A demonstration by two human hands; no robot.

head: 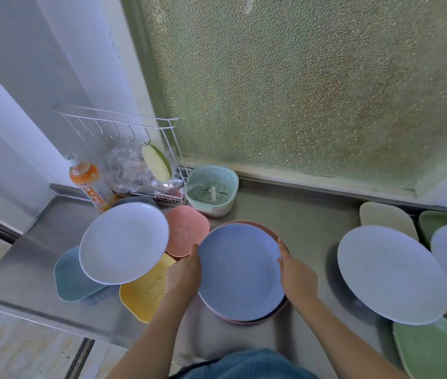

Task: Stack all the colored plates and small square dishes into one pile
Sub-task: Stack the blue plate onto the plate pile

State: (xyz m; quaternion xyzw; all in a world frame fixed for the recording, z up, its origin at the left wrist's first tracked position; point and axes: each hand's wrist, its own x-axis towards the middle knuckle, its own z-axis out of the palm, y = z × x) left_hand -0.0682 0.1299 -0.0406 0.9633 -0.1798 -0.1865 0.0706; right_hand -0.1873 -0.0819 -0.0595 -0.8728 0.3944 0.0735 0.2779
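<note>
The person is holding a smooth round periwinkle-blue plate by its edges over the grey steel counter. The left hand is gripping the left rim, the right hand the right rim, fingers of both curled under and thumbs on top. The plate is sitting on a round pink plate, whose rim is peeking out beneath. To the left, a pale round plate is leaning across a yellow rounded-square dish and a blue-grey one; a pink square dish is lying behind. More pale plates and green dishes are resting on the right.
</note>
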